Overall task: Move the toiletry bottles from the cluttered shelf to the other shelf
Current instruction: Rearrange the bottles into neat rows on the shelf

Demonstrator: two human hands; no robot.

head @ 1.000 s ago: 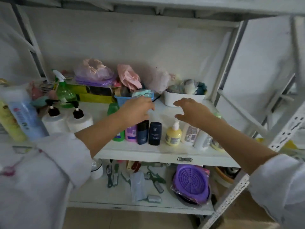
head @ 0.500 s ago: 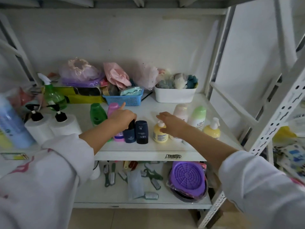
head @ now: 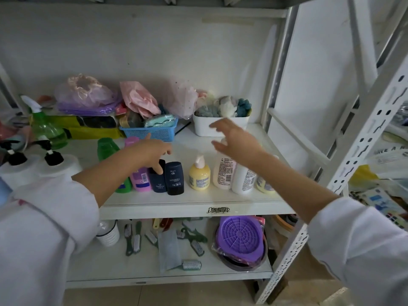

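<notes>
Front row of the upper shelf point(head: 198, 200): eight toiletry bottles: green bottle point(head: 106, 149), pink bottle point(head: 139, 177), two navy tubes point(head: 175, 177), yellow pump bottle point(head: 199, 176), two white bottles point(head: 223, 175), one pale yellow mostly hidden behind the right arm. Two black-pump white bottles point(head: 55, 159) at 9 o'clock, one green sprayer point(head: 45, 129) at 10. Blue basket point(head: 152, 132) and white bin point(head: 205, 129) at 12. White metal rack against a white wall; lower shelf point(head: 154, 274) holds brushes and a purple bowl point(head: 240, 236).

Left hand point(head: 150, 152): fingers loosely apart, one fingertip touching the inner navy tube. Right hand point(head: 237, 141): has lifted off the pump bottle, fingers spread, holding nothing.
</notes>
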